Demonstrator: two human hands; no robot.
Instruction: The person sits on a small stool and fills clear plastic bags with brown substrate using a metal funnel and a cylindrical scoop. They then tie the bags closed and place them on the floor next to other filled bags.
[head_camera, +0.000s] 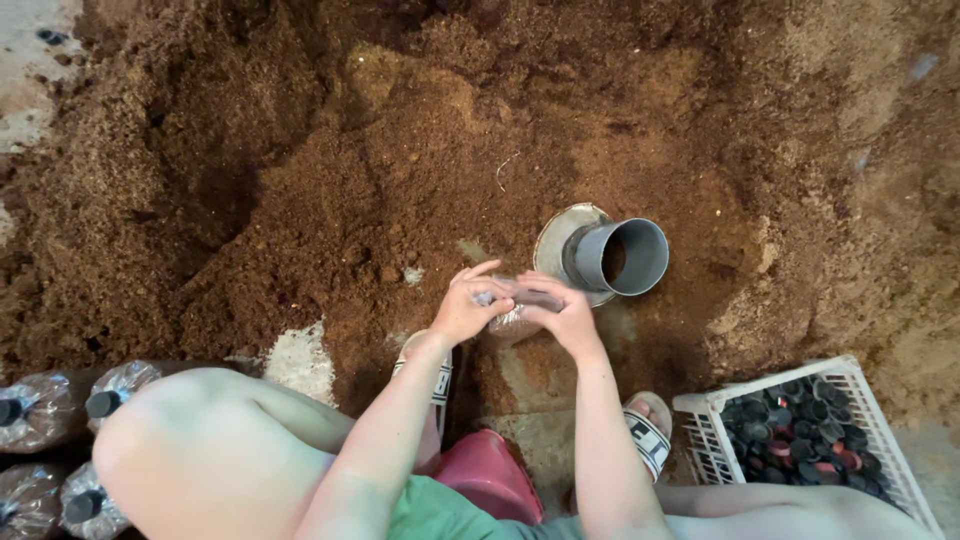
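Clear plastic bag (510, 318) of brown substrate, pinched at the neck between left hand (465, 308) and right hand (565, 312), both gripping it. Looks like mid-closing. Grey funnel (605, 258) just beyond the hands, crate of caps (800, 435) off right; probably needs a firm twist.

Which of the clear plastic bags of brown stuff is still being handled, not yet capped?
The bag between both hands, by the grey funnel. The capped bags lie stacked at lower left, untouched, black caps on.

packages: clear plastic bag (515, 312) of brown soil, small, held between both hands at centre | four filled clear bags (45, 410) with black caps, rounded, lying at lower left | labels, signs, screens: none
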